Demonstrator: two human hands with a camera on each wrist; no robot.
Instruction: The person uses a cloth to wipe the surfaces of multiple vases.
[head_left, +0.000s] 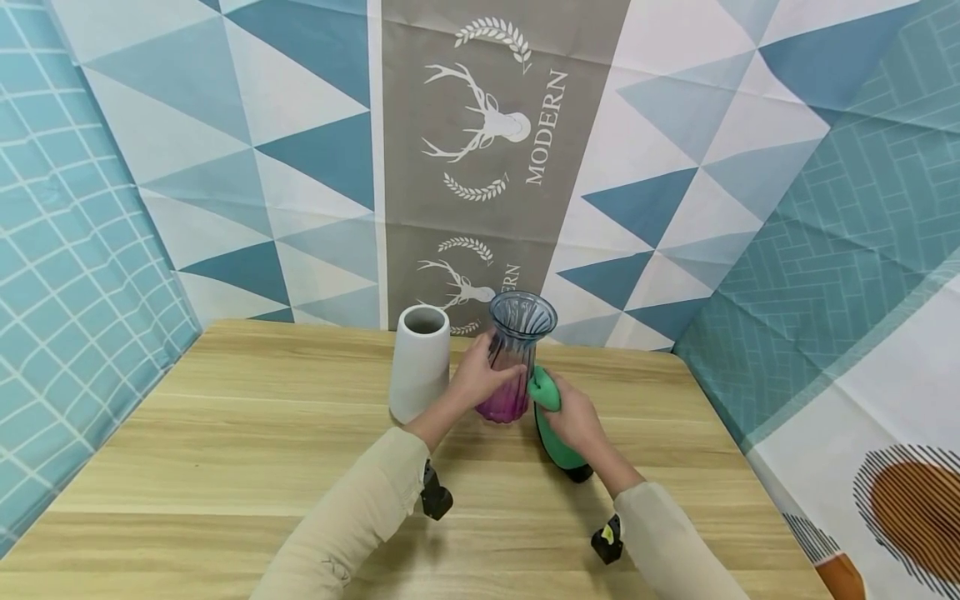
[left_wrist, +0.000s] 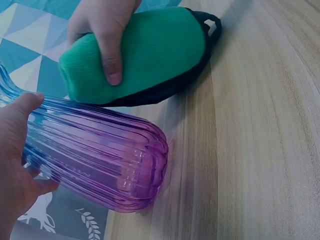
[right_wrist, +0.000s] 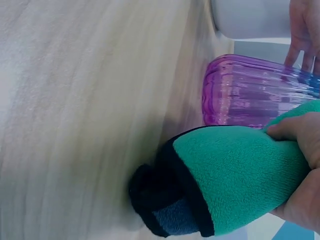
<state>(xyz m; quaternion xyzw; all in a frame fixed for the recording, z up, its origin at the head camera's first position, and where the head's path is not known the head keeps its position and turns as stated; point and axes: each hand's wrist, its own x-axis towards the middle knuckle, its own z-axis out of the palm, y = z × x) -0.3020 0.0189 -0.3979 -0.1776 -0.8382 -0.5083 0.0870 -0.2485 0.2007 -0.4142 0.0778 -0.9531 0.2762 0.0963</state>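
A ribbed glass vase (head_left: 506, 396), blue-grey at its flared rim and purple at the base, stands near the back of the table. My left hand (head_left: 477, 373) grips it around the middle, thumb and fingers on opposite sides. At the vase's right side, my right hand (head_left: 576, 415) holds a green towelling cloth (head_left: 561, 443) with black edging, bunched or folded. In the left wrist view the cloth (left_wrist: 160, 55) lies against or very close to the vase wall (left_wrist: 95, 150). A dark blue patch and black trim show on the cloth's lower end (right_wrist: 170, 200) in the right wrist view.
A white vase (head_left: 418, 375) stands just left of the glass one, close to my left forearm. Patterned fabric (head_left: 480, 183) hangs behind the wooden table (head_left: 225, 467) and at both sides. Black wrist devices (head_left: 436, 493) hang beneath the sleeves.
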